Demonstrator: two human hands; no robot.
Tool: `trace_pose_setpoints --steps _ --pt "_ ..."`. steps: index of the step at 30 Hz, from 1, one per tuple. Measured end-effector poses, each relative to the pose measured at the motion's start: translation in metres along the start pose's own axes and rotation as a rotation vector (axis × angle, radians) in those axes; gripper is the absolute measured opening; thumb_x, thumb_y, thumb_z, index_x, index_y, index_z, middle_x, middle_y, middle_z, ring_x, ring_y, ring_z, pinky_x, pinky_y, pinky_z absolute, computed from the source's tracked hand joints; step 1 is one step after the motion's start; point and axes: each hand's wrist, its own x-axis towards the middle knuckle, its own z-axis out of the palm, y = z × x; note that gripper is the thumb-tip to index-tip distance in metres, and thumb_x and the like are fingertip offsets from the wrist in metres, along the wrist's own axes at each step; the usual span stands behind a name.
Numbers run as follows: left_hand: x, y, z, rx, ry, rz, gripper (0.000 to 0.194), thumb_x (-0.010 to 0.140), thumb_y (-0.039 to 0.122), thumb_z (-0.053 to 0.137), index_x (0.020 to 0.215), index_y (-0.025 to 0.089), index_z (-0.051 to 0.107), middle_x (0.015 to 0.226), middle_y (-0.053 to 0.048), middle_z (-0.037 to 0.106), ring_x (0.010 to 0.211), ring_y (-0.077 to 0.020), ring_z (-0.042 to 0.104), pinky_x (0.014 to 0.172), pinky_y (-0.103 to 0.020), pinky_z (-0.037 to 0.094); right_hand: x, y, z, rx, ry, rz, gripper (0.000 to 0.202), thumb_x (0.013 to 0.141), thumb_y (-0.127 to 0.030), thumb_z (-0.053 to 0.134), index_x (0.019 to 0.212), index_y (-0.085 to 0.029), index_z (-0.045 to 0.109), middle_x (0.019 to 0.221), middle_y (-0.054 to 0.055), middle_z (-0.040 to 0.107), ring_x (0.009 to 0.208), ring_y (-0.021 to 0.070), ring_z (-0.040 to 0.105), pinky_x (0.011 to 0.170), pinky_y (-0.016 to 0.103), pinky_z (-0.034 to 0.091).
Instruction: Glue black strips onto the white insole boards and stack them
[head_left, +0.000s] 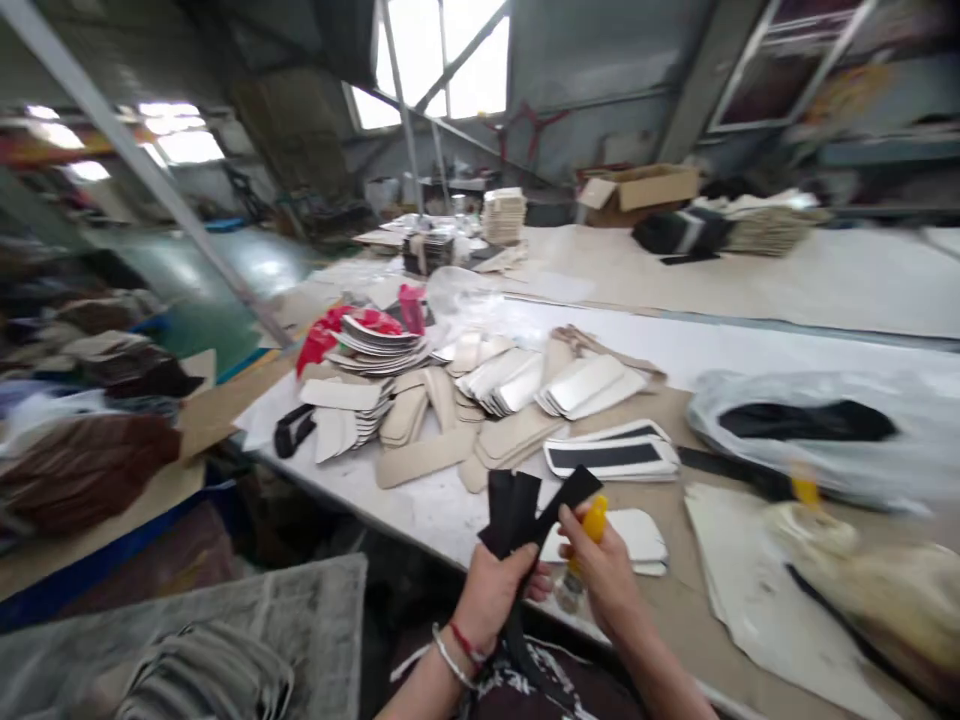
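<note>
My left hand (499,592) is closed round several black strips (514,505), their ends fanned out above the fingers and a tail hanging toward my lap. With thumb and forefinger my right hand (604,565) pinches one black strip (574,490), which slants up to the right. In the same hand is a yellow-topped object (595,518) with a see-through lower part, perhaps a small bottle. Under and behind that hand lies a white rounded pad (637,540). Just beyond, white pads with a black strip (611,457) down their middle lie stacked.
Stacks of beige and white pads (431,455) cover the table's middle. At right are a clear plastic bag (810,430) with black material, white sheets (765,600) and a yellowish bag (885,580). A cardboard box (645,190) stands at the back. A grey board (315,620) is lower left.
</note>
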Motion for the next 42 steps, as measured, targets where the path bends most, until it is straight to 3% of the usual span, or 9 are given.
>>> trace_pose_setpoints --steps 5,7,9,12,15,19,24,31,42 --pt "0.013 -0.003 0.004 0.056 -0.106 -0.080 0.048 0.061 0.045 0.070 0.088 0.007 0.059 0.063 -0.008 0.064 0.055 -0.0169 0.059 0.056 -0.029 0.048 0.017 -0.018 0.002 0.268 0.126 0.068 0.040 0.062 -0.049 0.067 0.079 -0.019 0.047 0.061 -0.006 0.047 0.052 0.0088 0.048 0.046 0.020 0.043" --pt "0.012 -0.007 0.005 0.089 -0.152 -0.119 0.044 0.060 0.043 0.071 0.084 0.008 0.060 0.064 -0.008 0.065 0.056 -0.0178 0.060 0.056 -0.029 0.048 0.026 -0.030 -0.013 0.278 0.193 0.028 0.039 0.063 -0.050 0.066 0.079 -0.020 0.046 0.057 -0.007 0.045 0.047 0.0081 0.044 0.042 0.019 0.038" --pt "0.013 -0.011 0.000 0.129 -0.186 -0.148 0.039 0.060 0.042 0.071 0.075 0.008 0.061 0.062 -0.008 0.064 0.055 -0.0170 0.060 0.055 -0.027 0.047 0.036 -0.040 -0.040 0.235 0.227 -0.038 0.038 0.066 -0.051 0.062 0.080 -0.020 0.045 0.053 -0.008 0.043 0.043 0.0083 0.041 0.041 0.020 0.036" --pt "0.023 -0.018 -0.020 0.190 -0.067 -0.116 0.035 0.060 0.043 0.069 0.058 0.010 0.056 0.052 -0.004 0.057 0.046 -0.0116 0.053 0.047 -0.023 0.041 0.051 -0.046 -0.088 -0.136 0.170 -0.142 0.032 0.072 -0.049 0.057 0.082 -0.020 0.049 0.055 -0.007 0.044 0.046 0.0093 0.041 0.046 0.022 0.035" --pt "0.038 -0.026 -0.038 0.212 0.145 -0.075 0.034 0.058 0.042 0.069 0.056 0.014 0.051 0.044 0.003 0.049 0.040 -0.0081 0.043 0.041 -0.021 0.035 0.060 -0.033 -0.112 -0.670 -0.079 -0.194 0.027 0.079 -0.045 0.048 0.076 -0.019 0.053 0.062 -0.002 0.051 0.058 0.0128 0.047 0.058 0.025 0.037" --pt "0.059 -0.037 -0.040 0.251 0.196 -0.042 0.029 0.059 0.038 0.066 0.068 0.013 0.054 0.042 0.006 0.044 0.039 -0.0076 0.038 0.040 -0.021 0.031 0.066 -0.001 -0.092 -1.088 -0.490 -0.174 0.025 0.085 -0.038 0.040 0.076 -0.020 0.055 0.067 0.002 0.057 0.064 0.0155 0.051 0.061 0.025 0.034" --pt "0.081 -0.049 -0.029 0.270 0.207 -0.045 0.025 0.059 0.033 0.063 0.069 0.015 0.050 0.044 0.006 0.045 0.039 -0.0073 0.036 0.040 -0.021 0.028 0.082 0.022 -0.048 -1.217 -0.693 -0.196 0.025 0.088 -0.038 0.040 0.085 -0.021 0.058 0.079 0.003 0.064 0.074 0.0162 0.057 0.062 0.023 0.033" --pt "0.099 -0.062 -0.033 0.350 0.272 -0.032 0.014 0.061 0.025 0.060 0.066 0.015 0.051 0.044 0.006 0.045 0.040 -0.0077 0.037 0.041 -0.021 0.030 0.096 0.036 -0.018 -1.422 -0.734 -0.189 0.027 0.088 -0.040 0.039 0.095 -0.023 0.059 0.089 0.006 0.066 0.083 0.0196 0.060 0.064 0.025 0.036" --pt "0.107 -0.063 -0.030 0.482 0.324 -0.040 0.024 0.060 0.032 0.067 0.073 0.012 0.062 0.048 0.001 0.053 0.049 -0.0141 0.050 0.045 -0.023 0.038 0.098 0.045 -0.009 -1.497 -0.713 -0.220 0.025 0.089 -0.038 0.039 0.099 -0.023 0.056 0.089 0.009 0.066 0.083 0.0228 0.062 0.063 0.028 0.039"
